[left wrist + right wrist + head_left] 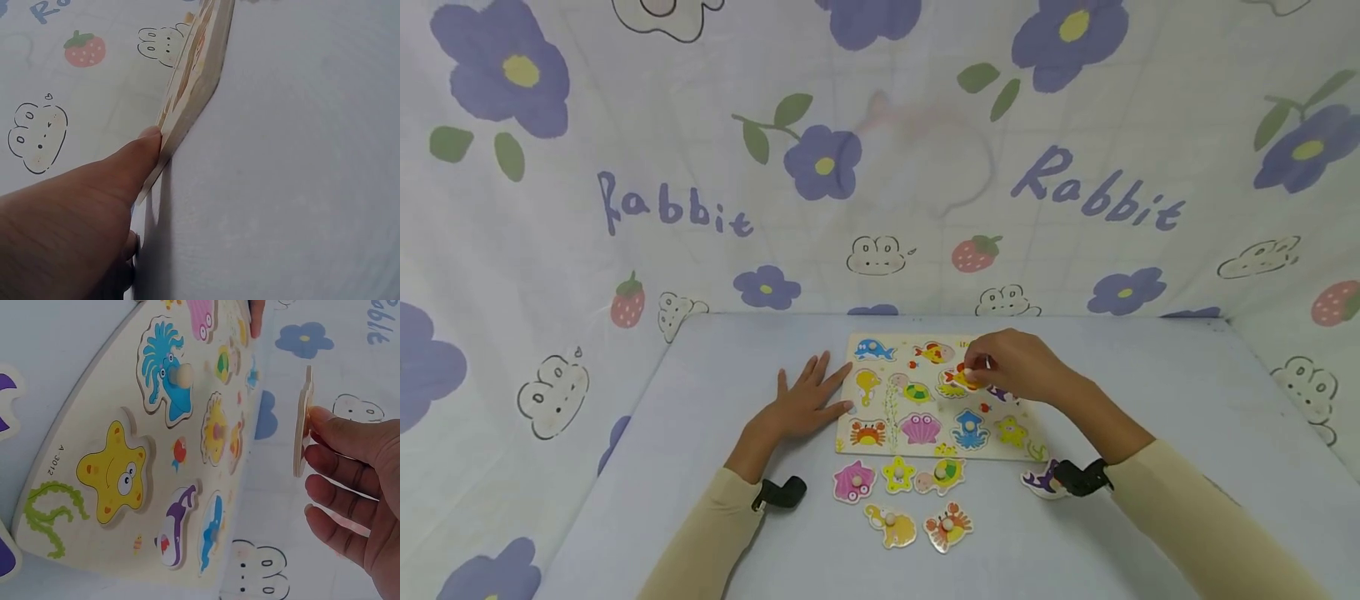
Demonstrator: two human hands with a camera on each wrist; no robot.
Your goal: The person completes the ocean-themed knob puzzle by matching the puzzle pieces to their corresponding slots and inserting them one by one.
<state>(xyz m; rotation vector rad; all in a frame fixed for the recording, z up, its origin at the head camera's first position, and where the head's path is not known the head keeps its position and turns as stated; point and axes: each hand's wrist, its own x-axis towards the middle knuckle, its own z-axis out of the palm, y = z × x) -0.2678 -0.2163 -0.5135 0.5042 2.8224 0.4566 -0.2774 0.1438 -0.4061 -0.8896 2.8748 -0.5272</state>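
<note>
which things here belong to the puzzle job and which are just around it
Part of the job:
puzzle board
fish piece in the right hand
loose shell, starfish, turtle, seahorse, crab, purple whale
inset blue whale, squid, pufferfish

Just around:
cloth backdrop
tabletop
black wrist devices

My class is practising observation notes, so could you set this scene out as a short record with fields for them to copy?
Base: wooden board, flat on the table
Left hand: rests at the board's left edge, thumb touching it
Right hand: pinches a fish above the board
Loose pieces: shell, star, turtle, seahorse, crab, purple whale (partly hidden)
Knobbed pieces on board include: blue whale, squid
</note>
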